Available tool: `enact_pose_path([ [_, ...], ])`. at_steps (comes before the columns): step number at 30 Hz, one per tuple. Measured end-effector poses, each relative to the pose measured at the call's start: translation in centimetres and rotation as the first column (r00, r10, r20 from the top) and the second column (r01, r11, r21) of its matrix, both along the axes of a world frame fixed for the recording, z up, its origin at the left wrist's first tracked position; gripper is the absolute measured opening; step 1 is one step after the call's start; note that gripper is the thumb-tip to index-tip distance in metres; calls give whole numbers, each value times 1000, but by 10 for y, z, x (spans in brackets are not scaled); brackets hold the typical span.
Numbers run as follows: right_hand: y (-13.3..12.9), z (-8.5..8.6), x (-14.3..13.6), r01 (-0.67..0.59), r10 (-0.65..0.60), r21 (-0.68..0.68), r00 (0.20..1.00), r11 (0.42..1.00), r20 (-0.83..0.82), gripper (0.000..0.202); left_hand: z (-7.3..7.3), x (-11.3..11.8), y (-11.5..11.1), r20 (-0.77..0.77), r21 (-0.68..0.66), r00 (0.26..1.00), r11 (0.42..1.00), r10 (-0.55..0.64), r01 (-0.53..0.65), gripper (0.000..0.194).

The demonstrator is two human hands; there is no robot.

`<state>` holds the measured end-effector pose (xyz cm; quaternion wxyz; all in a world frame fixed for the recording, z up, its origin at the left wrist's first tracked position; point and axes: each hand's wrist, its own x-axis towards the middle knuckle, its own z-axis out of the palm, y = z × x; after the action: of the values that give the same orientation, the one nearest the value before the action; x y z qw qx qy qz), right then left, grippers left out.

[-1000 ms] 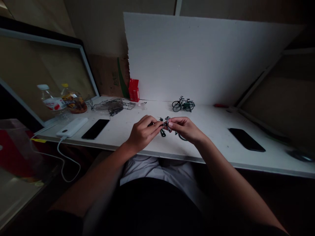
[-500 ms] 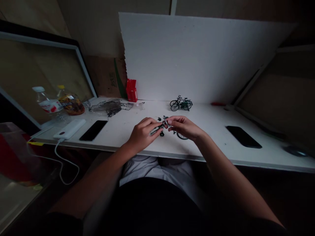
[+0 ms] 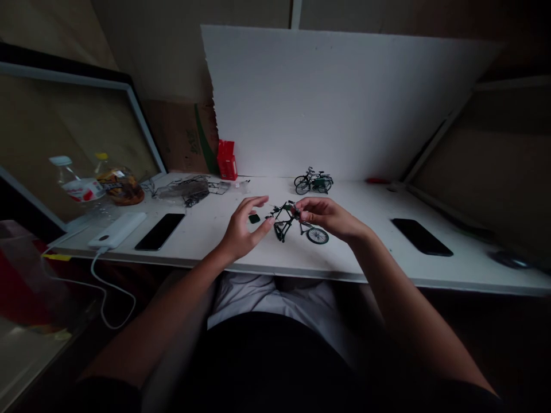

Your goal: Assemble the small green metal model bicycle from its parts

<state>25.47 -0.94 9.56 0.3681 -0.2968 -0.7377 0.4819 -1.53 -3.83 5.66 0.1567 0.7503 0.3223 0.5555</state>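
Note:
My right hand [image 3: 325,217] pinches a miniature bicycle frame [image 3: 283,221], dark green and black, between thumb and fingers near its upper right end. The frame is tilted above the white table. To its left is my left hand [image 3: 244,228], thumb and fingers spread, with nothing plainly held; its thumb tip is close to the frame, and I cannot tell whether they touch. Below my right hand a small spoked wheel [image 3: 317,236] shows near the frame. A small dark green piece [image 3: 254,218] lies behind my left hand. Further back stand assembled miniature bicycles [image 3: 314,182].
The white table [image 3: 361,252] holds a phone [image 3: 160,232] on the left and another phone [image 3: 422,236] on the right. A white power bank [image 3: 117,230], bottles [image 3: 118,183], clear packaging with thin parts [image 3: 189,190] and a red box [image 3: 227,160] stand left. A mouse [image 3: 510,260] lies far right.
My left hand has let go of the bicycle frame, opened and drawn a little left. My right hand keeps hold of the frame, which has swung lower and shows more fully. The view has shifted slightly.

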Motion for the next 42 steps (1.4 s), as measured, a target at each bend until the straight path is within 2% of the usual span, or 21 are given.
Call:
enact_pose_path([
  [2, -3, 3, 1, -51, 50, 8, 998, 999, 41, 29, -6, -2, 7, 14, -140, 995, 985, -103, 104, 59],
  [4, -4, 4, -1, -102, 99, 33, 992, 994, 76, 28, -12, -1, 12, 73, -275, 964, 924, -254, 265, 67],
  [6, -3, 2, -4, -145, 139, 60, 986, 988, 89, 28, -17, 2, 15, 170, -392, 896, 806, -411, 444, 64],
  [8, -1, -2, -6, -171, 166, 65, 983, 983, 78, 29, -19, 5, 16, 259, -470, 828, 685, -497, 557, 55],
  [10, 2, -6, -9, -205, 202, 47, 978, 978, 55, 31, -18, 6, 14, 299, -521, 801, 615, -518, 592, 48],
  [14, 5, -15, -12, -288, 288, 6, 958, 957, 1, 31, -9, 3, 7, 319, -586, 784, 540, -532, 604, 47],
  [17, 7, -20, -15, -307, 307, 1, 952, 952, 0, 29, -4, 1, 3, 279, -628, 761, 489, -585, 606, 41],
  [20, 7, -21, -17, -310, 309, 24, 951, 951, 21, 28, -4, 2, 2, 232, -651, 745, 469, -626, 597, 35],
  [23, 8, -20, -15, -282, 280, 27, 958, 959, 62, 35, -8, 6, 2, 241, -663, 769, 478, -592, 576, 36],
  [25, 12, -21, -11, -181, 174, 50, 977, 982, 121, 40, -11, 7, 2, 269, -670, 793, 485, -547, 562, 37],
  [27, 19, -25, -4, -29, -1, 135, 975, 990, 220, 40, -14, 8, 4, 330, -676, 815, 483, -476, 556, 40],
  [30, 35, -37, 11, 155, -277, 303, 866, 940, 417, 34, -19, 8, 9, 409, -686, 836, 481, -365, 546, 46],
  [32, 43, -46, 20, 202, -368, 350, 773, 915, 517, 27, -22, 8, 13, 427, -692, 845, 485, -322, 534, 47],
  [38, 53, -60, 30, 214, -416, 364, 599, 906, 684, 22, -35, 6, 25, 467, -715, 860, 484, -205, 504, 41],
  [42, 55, -60, 30, 194, -410, 367, 558, 910, 721, 22, -40, 2, 31, 514, -718, 844, 462, -152, 520, 39],
])
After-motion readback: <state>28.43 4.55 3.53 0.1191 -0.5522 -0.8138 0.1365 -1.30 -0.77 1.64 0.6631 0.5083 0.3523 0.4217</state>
